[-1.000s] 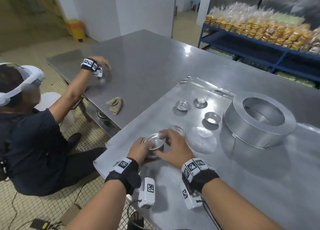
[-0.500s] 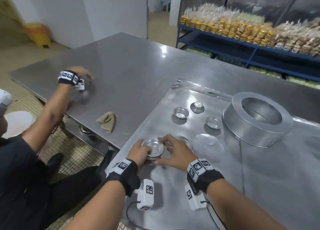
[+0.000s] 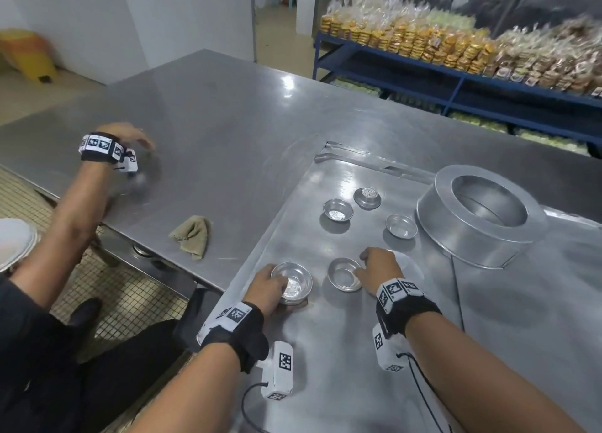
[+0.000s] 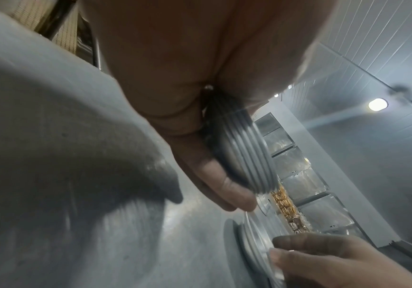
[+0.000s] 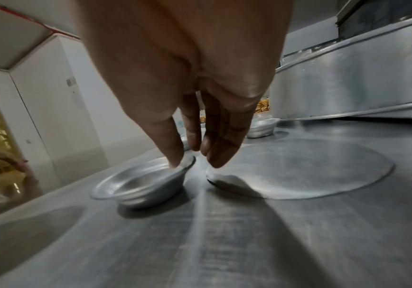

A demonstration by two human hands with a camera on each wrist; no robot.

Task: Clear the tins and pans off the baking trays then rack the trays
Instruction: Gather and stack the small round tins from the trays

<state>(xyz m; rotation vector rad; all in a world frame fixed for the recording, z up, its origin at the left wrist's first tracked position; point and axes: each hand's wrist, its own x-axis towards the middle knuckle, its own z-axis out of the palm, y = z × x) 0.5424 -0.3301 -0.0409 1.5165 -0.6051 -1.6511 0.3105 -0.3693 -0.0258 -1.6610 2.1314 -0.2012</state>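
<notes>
My left hand grips a nested stack of small tins at the near left of the baking tray. In the left wrist view the stack sits between thumb and fingers. My right hand pinches the right rim of a single small tin. The right wrist view shows one fingertip inside that tin and the others just outside the rim. Three more small tins stand farther back. A large ring pan stands at the right.
A flat metal disc lies on the tray beside the single tin. Another person's arm reaches over the steel table at the left, near a folded cloth. A blue shelf of bagged baked goods stands behind.
My right hand has left the stack and moved right onto the single tin. My left hand still holds the stack at the tray's near left.
</notes>
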